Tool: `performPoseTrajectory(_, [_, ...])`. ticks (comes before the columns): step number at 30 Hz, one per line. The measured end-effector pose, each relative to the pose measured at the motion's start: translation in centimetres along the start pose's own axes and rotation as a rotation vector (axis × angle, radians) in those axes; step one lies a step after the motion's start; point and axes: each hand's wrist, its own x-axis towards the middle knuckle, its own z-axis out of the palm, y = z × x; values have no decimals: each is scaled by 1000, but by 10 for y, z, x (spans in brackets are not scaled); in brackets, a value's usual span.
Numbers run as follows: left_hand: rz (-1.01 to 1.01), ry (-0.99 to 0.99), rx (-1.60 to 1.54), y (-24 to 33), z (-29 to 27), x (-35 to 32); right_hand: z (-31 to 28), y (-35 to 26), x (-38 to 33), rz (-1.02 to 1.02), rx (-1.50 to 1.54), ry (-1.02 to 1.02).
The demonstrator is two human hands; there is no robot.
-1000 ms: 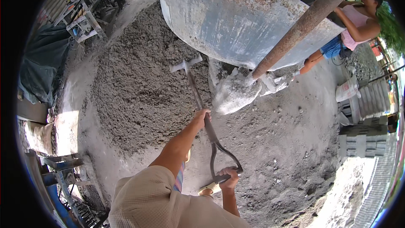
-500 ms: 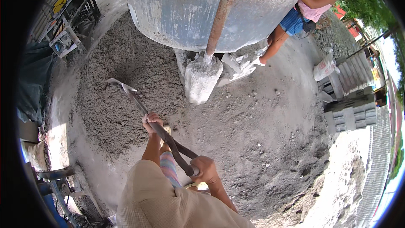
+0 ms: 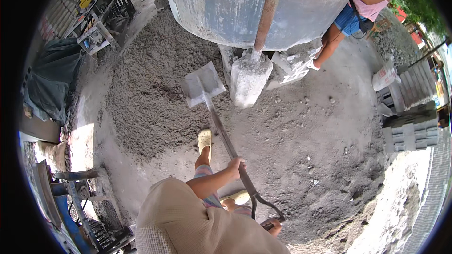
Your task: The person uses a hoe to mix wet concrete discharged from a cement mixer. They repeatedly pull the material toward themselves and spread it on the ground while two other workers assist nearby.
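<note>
Left hand (image 3: 237,165): closed in a fist around the shaft of the shovel (image 3: 221,131), about midway along it, forearm bent and reaching forward from a pale waffle-weave sleeve.

Right hand (image 3: 273,226): wrapped around the D-shaped grip at the near end of the shovel, low beside the body; only the knuckles showed past the shoulder, fingers curled shut on the grip.

Shovel: long dark shaft running up and away from the person, its square grey blade (image 3: 202,84) lifted flat, face up, above the edge of the pile. The blade appeared bare or only dusted; no heaped load could be made out.

Yellow clog (image 3: 204,139): on the forward foot, planted on the ground just left of the shaft. A second yellow clog (image 3: 238,197) sat under the body.

Pile of grey sand-and-cement mix (image 3: 155,94): broad, dry, crumbly, spread left of the blade.

Mixer drum (image 3: 245,9): large grey metal vessel at the top, its inside not visible. A rusty pole (image 3: 268,9) crossed its front, set in a concrete block (image 3: 249,77) just right of the blade.

Another person (image 3: 358,4): pink top, blue shorts, standing by the drum's right side.

Stacked grey blocks (image 3: 409,127): at far right, well apart. A white sack (image 3: 383,75) stood near them.
</note>
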Motion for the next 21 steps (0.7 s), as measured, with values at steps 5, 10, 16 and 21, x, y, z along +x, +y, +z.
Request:
performPoseTrajectory(5, [-322, -5, 61, -71, -10, -22, -57, 1, -43, -23, -19, 344])
performPoseTrajectory(10, [-236, 98, 151, 27, 8, -4, 27, 25, -8, 67, -13, 305])
performPoseTrajectory(16, [450, -252, 282, 374, 101, -3, 438, 18, 136, 67, 295, -236])
performPoseTrajectory(21, [533, -136, 182, 432, 31, -63, 465, 36, 117, 168, 273, -327])
